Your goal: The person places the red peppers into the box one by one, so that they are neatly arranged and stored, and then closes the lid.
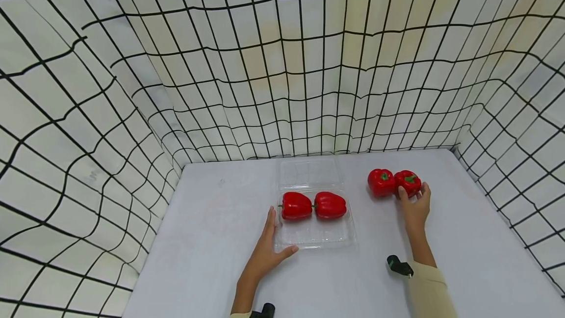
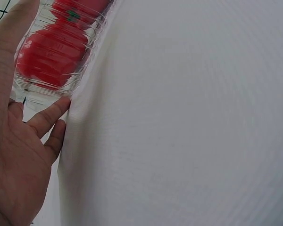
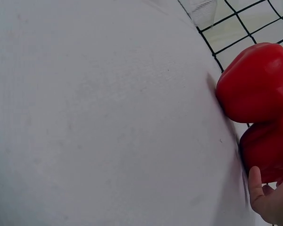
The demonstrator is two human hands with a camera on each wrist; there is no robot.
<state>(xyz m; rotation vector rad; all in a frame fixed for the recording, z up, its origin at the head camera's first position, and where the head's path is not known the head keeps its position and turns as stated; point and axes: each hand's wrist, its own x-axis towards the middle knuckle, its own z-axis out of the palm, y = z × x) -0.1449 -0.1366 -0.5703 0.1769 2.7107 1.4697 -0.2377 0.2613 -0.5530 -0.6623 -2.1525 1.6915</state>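
Right grip (image 1: 415,208) around rightmost pepper (image 1: 407,184), tray edge (image 1: 351,225) well apart.

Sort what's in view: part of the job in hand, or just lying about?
Likely the job:
clear plastic box, left hand at its side
left boxed pepper
right boxed pepper
left loose pepper
right loose pepper, held by right hand

Surroundings:
white table
black-gridded backdrop
black right-wrist device

Bright head view, dimmer wrist views; highlights on peppers (image 1: 296,206)
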